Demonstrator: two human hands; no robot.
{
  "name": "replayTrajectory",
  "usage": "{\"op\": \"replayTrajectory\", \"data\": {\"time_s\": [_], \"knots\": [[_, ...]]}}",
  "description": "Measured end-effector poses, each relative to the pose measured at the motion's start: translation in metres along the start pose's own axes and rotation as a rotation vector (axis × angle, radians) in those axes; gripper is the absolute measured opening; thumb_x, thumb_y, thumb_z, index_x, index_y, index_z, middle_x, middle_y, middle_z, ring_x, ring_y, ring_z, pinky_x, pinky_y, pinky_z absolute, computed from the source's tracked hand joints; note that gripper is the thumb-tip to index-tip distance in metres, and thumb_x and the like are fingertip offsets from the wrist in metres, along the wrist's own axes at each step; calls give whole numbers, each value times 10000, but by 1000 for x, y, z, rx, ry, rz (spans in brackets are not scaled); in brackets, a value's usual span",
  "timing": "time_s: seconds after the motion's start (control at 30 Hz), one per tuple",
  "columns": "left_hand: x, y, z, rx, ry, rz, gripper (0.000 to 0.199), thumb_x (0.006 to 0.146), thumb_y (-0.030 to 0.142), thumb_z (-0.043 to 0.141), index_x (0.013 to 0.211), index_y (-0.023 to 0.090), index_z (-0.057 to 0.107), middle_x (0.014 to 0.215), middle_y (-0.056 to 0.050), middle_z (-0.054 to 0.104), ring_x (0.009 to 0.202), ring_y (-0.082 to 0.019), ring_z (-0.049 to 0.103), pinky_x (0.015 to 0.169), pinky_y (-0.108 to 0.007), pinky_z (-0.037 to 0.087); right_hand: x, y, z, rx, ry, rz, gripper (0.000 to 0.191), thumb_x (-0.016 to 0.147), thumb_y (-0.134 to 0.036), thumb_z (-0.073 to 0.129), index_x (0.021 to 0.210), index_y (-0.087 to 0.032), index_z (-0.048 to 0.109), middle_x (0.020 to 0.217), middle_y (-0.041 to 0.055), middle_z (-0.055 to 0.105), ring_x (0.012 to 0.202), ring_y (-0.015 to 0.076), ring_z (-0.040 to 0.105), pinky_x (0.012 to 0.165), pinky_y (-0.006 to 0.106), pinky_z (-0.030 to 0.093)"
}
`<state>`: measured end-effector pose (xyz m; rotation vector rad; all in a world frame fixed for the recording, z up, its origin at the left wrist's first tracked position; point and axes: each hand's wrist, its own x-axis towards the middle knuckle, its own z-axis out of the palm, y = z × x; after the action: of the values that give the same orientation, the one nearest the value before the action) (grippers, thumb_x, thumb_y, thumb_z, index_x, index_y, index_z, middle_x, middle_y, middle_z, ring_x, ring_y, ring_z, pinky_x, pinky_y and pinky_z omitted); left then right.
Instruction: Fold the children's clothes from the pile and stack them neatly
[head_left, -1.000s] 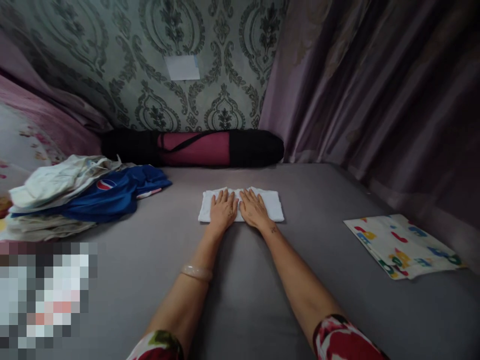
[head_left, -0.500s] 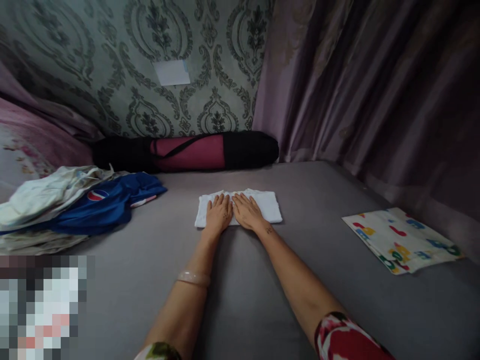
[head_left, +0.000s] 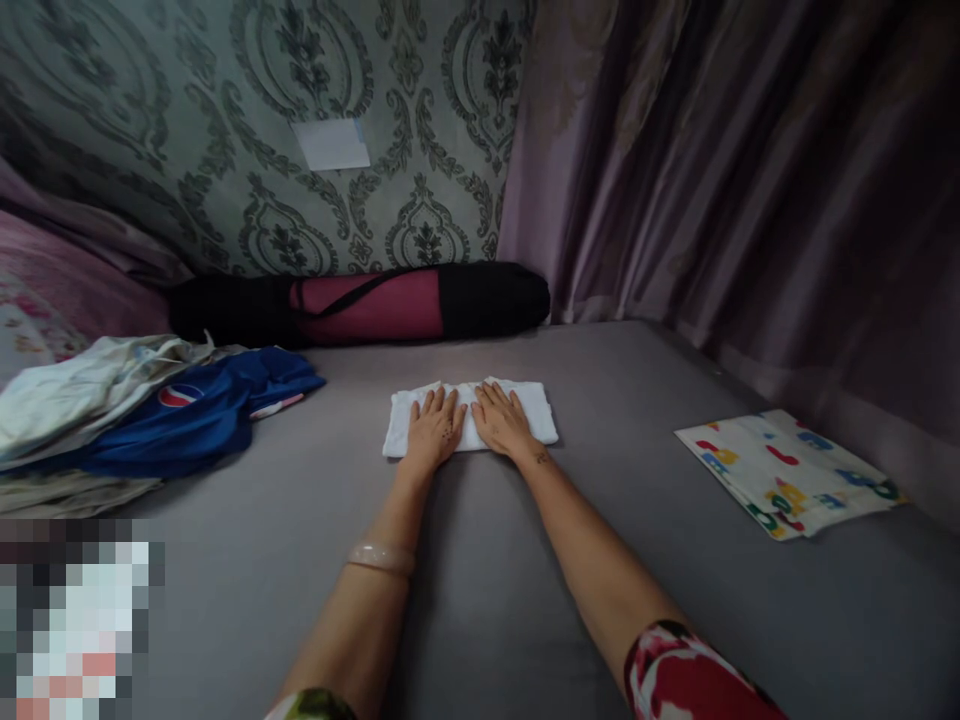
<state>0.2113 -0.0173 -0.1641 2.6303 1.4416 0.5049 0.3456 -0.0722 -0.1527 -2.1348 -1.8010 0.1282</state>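
Observation:
A white folded cloth (head_left: 537, 412) lies flat on the grey sheet (head_left: 480, 560) in the middle of the head view. On its left half rests my left hand (head_left: 436, 428), palm down with the fingers stretched out. My right hand (head_left: 501, 418) lies flat on the right half, its fingers spread and pointing away from me. A narrow strip of cloth shows between the two hands. What lies under the palms is hidden.
At the left is a heap of clothes, with a blue garment (head_left: 180, 430) and pale ones (head_left: 82, 395). A folded letter-print cloth (head_left: 795, 470) lies right. A black and magenta roll bag (head_left: 375, 307) lies along the wall, beside purple curtains (head_left: 600, 180).
My hands have slid slightly apart on the white cloth, widening the gap between them. The whole view has shifted a little, so the surroundings sit further left.

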Motion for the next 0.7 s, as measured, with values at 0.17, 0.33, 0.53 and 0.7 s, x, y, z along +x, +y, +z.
{"op": "replayTrajectory", "data": {"time_s": [0.17,0.33,0.53,0.7], "knots": [[1,-8,-1,59,217,-75,505,996,402,299,1389,158,499,1477,-172,457,1414,-320,349,1149,-579,231,0,7,-4,-32,95,62,549,1022,-349,238,1480,-78,374,1554,132,334,1465,236,208,1186,460,90],[-1,-12,-2,131,-27,-147,551,996,420,265,1425,132,456,1491,-169,439,1408,-308,359,1152,-542,252,-2,11,5,-46,37,90,561,1021,-348,236,1478,-51,367,1551,133,339,1455,237,230,1184,450,97],[-2,-7,-16,155,-2,-178,556,1001,403,238,1420,113,459,1513,-152,414,1428,-287,325,1171,-496,233,0,15,-8,-45,25,103,568,1025,-361,214,1478,-57,374,1549,132,344,1451,250,240,1184,451,107],[-5,-15,-19,154,-24,-237,565,992,369,251,1435,68,431,1526,-173,383,1435,-316,304,1161,-498,253,-3,26,-9,-116,78,219,586,1023,-352,215,1466,0,369,1541,174,342,1454,283,224,1183,455,101]]}}
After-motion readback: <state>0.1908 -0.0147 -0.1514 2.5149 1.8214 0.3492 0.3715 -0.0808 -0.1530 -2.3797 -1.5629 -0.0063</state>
